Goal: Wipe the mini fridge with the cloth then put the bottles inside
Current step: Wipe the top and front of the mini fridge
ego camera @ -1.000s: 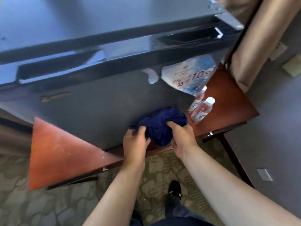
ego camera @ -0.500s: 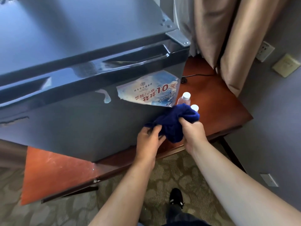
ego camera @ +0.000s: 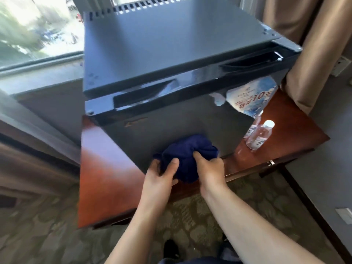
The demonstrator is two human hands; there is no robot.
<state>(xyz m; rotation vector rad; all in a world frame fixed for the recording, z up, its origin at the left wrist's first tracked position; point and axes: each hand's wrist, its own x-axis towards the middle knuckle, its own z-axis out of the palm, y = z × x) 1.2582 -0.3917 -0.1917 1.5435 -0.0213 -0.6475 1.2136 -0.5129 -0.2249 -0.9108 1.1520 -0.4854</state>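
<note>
surface and room: a reddish-brown wooden table carries the dark mini fridge, which sits at an angle to the table's front edge with its door closed. patterned carpet lies below. a bright, blurred window stands behind on the left, a beige curtain hangs on the right, and a wall socket shows past the curtain.

other items: two clear bottles with white caps stand on the table just beside the fridge's right front corner. the nearer one is in full view; the farther one is partly hidden behind it and the door edge. a printed sticker marked "10" sits on the door's upper right.

hands: the left hand and right hand both grip the bunched dark blue cloth, thumbs dug into its top. the right fingers are hidden behind it. the cloth is pressed against the lower door, about mid-width, and with the hands covers the door's bottom edge there.

change: half a second ago the cloth was higher and further right, just under the sticker and in front of the bottles. it now sits lower and toward the middle, and both bottles are exposed. the view has also swung, bringing the window into sight.
</note>
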